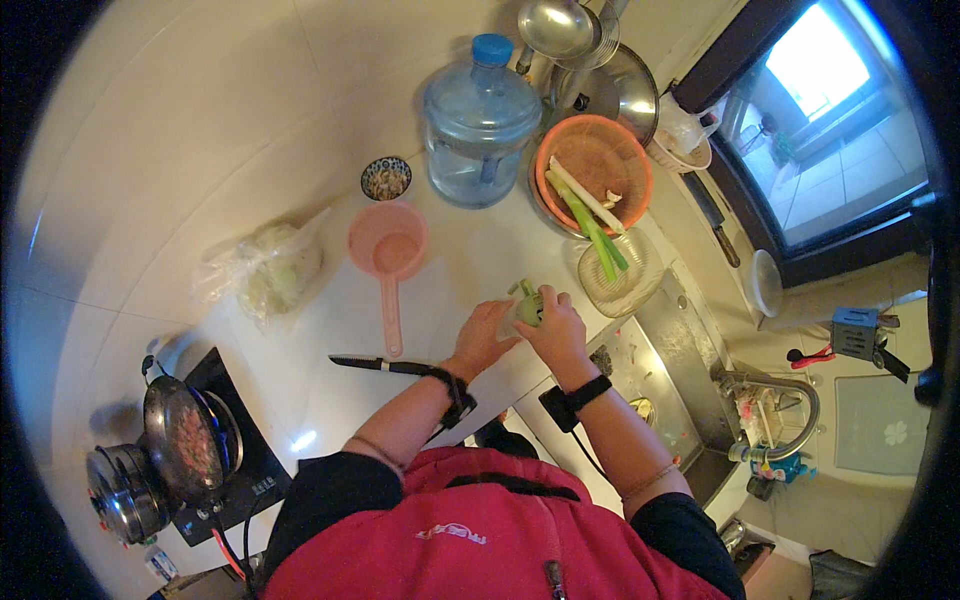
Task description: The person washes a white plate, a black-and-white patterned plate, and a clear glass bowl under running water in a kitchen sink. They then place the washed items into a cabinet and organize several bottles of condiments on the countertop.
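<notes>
My right hand (556, 326) grips a pale green vegetable (529, 307) with a short stem, above the white counter (442, 262). The fingers hide part of it, so its kind is unclear. Close on its left side is my left hand (484, 334), thumb and fingers curved towards it. Something pale and blurred lies between the two hands; whether the left hand holds it cannot be made out. A knife (379, 364) with a black handle lies on the counter by my left wrist. Beyond it rests a pink plastic dipper (390, 274), its handle pointing towards me.
An orange basin (555, 195) with scallion stalks (585, 202) stands by a ribbed glass dish (637, 289). Left are a bagged vegetable (274, 266) and a wok (184, 442) on the induction cooker (259, 480). A water jug (480, 135) stands behind, a sink (667, 360) right.
</notes>
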A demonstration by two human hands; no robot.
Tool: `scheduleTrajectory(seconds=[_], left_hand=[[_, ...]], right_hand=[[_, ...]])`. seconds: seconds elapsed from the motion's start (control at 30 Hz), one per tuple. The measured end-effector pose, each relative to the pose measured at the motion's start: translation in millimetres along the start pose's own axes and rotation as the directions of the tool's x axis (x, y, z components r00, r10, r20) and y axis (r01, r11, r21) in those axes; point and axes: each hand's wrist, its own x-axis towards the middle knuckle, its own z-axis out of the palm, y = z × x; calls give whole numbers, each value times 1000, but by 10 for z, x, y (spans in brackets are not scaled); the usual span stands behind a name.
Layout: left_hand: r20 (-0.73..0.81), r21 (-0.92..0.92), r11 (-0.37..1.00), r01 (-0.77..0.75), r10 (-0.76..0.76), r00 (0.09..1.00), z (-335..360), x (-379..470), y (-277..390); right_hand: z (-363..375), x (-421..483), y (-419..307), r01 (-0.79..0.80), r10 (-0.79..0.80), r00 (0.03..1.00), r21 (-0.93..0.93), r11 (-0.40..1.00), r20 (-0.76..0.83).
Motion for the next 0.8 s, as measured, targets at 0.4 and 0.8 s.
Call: scheduleTrajectory(seconds=[0.4, 0.8], left_hand=[[237, -834, 205, 513, -706, 667, -1246, -483, -751], [296, -636, 715, 289, -120, 948, -1378, -310, 1301]], right_hand=[[-249, -281, 18, 317, -169, 829, 198, 928, -534], [-411, -803, -540, 112, -244, 968, 965, 237, -53]])
